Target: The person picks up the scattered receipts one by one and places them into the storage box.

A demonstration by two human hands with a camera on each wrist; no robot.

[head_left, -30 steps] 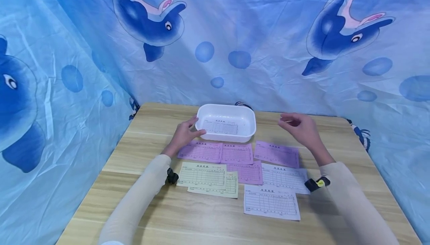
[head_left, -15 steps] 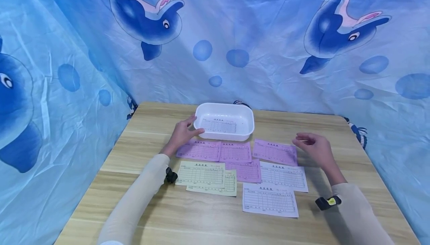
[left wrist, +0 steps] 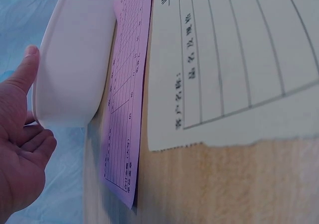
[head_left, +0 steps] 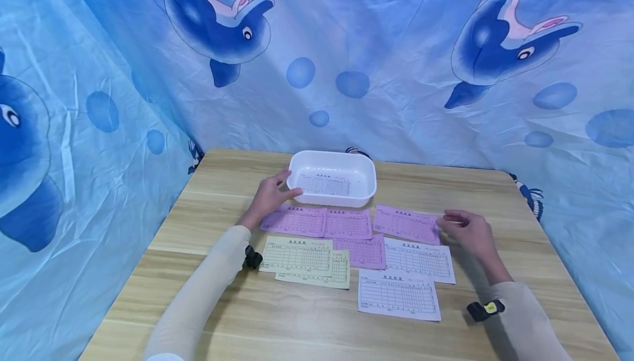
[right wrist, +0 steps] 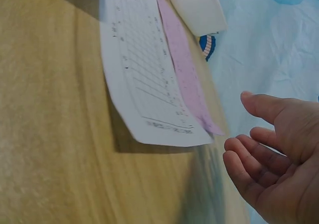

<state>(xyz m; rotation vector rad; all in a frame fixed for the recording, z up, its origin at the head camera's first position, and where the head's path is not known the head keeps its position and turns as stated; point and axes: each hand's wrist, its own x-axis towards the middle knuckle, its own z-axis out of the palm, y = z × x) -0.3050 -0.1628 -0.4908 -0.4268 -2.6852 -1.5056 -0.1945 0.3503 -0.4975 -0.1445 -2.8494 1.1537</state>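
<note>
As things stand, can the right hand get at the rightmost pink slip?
Likely yes: the right hand is empty beside the rightmost pink slip, whose far edge lies uncovered.

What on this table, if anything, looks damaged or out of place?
Two small things. The upper pale yellow slip has a ragged short edge, as if torn. One white slip seems to lift off the table at one end, with shadow beneath it. Nothing looks spilled.

Head cam's high, looking fwd + down over most of the table [head_left: 297, 331]. L wrist cam's way closer, tipped sideways, shares tub [left wrist: 75, 59] (upper left there) w/ head. R wrist's close + tipped too, shares a pink slip [right wrist: 185, 69].
</note>
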